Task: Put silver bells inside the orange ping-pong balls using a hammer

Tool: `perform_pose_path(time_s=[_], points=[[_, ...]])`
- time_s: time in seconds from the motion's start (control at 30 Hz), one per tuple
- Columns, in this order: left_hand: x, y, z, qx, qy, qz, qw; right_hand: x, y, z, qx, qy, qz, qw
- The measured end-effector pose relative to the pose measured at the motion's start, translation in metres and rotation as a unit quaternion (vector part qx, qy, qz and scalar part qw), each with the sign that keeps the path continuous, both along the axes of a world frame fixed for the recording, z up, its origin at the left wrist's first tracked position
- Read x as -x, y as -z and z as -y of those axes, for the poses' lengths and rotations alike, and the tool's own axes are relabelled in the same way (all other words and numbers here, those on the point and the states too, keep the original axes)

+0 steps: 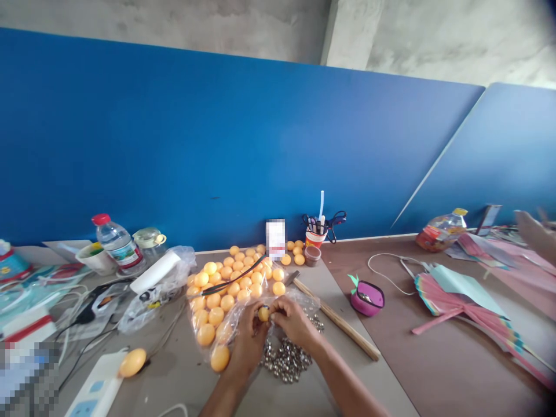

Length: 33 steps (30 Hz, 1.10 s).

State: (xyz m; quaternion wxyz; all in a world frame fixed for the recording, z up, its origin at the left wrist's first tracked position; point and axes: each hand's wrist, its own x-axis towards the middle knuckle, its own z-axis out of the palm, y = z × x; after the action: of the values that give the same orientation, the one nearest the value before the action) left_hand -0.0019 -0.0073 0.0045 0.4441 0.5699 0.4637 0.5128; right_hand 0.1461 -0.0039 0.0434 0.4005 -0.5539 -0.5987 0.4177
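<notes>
- The orange ball (263, 314) sits between your hands, pinched in your left hand (251, 325); being round, it shows no long axis.
- Your right hand (292, 319) is just right of it; its grip I cannot tell.
- Metal beads (286, 362) lie between your forearms, bagged balls (233, 288) beyond your left hand.

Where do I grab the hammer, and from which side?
Probably by the near end of its wooden handle, from above and the right. The hammer lies slanted, its dark head at the far end, and the long, straight handle's near end is uncovered. The right hand is on its left.
</notes>
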Motion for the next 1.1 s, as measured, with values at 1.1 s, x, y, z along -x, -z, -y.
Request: perform_pose_path(time_s=[1.1], points=[[-0.0017,-0.0032,0.0029,-0.050,0.007,-0.040,0.998,0.0013,-0.0074,0.0043,0.014,0.012,0.024,1.000]])
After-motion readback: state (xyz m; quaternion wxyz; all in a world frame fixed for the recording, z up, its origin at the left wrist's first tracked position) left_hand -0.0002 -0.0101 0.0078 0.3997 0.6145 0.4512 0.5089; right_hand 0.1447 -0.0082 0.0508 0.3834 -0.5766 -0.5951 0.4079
